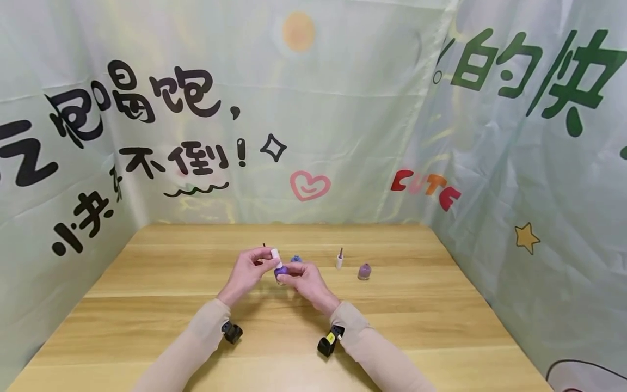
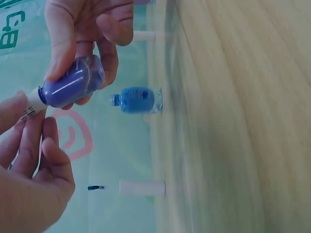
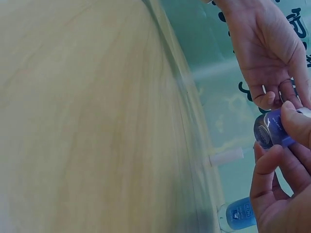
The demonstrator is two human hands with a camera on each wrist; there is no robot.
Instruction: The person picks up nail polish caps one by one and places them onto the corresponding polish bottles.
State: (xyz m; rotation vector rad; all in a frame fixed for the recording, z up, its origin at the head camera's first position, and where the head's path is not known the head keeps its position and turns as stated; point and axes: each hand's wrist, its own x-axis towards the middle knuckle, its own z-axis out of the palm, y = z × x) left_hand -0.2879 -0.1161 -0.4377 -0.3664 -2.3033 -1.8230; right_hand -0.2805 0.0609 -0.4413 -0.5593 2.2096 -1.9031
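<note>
Out over the table, a purple nail polish bottle (image 1: 281, 270) is held tilted between both hands. My right hand (image 1: 309, 282) grips its glass body with thumb and fingers. My left hand (image 1: 247, 272) pinches the white cap (image 1: 276, 257), which sits at the bottle's neck; whether it is screwed tight I cannot tell. Just behind the hands an uncapped blue nail polish bottle (image 2: 138, 100) stands upright, partly hidden in the head view. A white brush cap (image 2: 142, 188) stands on its end behind the left hand, its dark brush pointing up.
To the right of the hands, another white brush cap (image 1: 340, 259) stands brush up. Beside it is an uncapped mauve nail polish bottle (image 1: 364, 271). The wooden table (image 1: 416, 326) meets printed cloth walls (image 1: 343, 120) at the back and sides.
</note>
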